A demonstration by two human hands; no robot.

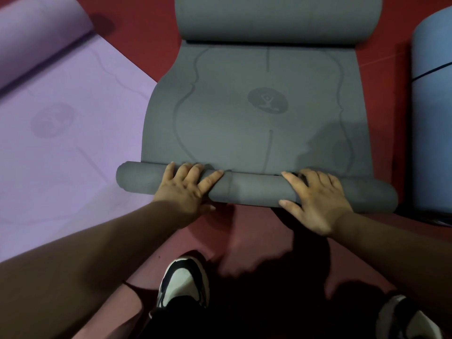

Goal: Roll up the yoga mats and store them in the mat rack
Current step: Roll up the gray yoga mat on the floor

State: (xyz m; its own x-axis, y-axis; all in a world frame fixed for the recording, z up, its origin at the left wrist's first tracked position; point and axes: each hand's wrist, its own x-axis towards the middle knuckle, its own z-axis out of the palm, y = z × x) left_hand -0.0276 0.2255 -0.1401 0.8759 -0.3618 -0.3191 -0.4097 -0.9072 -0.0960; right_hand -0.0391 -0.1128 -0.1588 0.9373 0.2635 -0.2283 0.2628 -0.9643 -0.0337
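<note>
With spread, open fingers my left hand (pixel 188 189) and right hand (pixel 315 199) press on the rolled near end of the grey mat (pixel 244 118) on the red floor (pixel 244 231), and I should push evenly to roll it tight and straight.

The centre mat (pixel 244 118) lies on the floor (pixel 244 231), with a near roll (pixel 254 189) at its front end and a far roll (pixel 276 18) behind. The left hand (pixel 186 189) and right hand (pixel 318 199) rest on the near roll, one toward each end. The left mat (pixel 73 143) lies alongside on the left, and the rolled right mat (pixel 433 118) on the right.
</note>
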